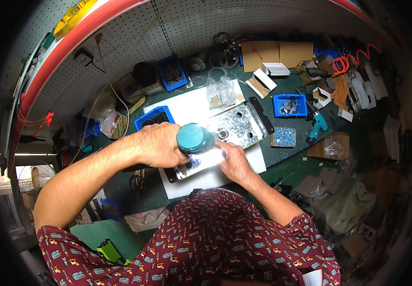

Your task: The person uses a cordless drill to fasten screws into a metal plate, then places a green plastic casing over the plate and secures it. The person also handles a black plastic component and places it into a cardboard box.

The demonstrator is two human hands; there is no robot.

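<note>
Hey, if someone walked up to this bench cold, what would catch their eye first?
Probably the teal power screwdriver gripped in the left hand, stood over a shiny perforated metal plate at the bench's middle. The right hand rests on the plate's near end. Next, the blue parts bin further right.

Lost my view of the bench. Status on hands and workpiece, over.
Left hand gripping teal power driver, pointed down at metal plate. Right hand steadying plate's near end. Blue parts bin just beyond left hand, not blocking.
</note>
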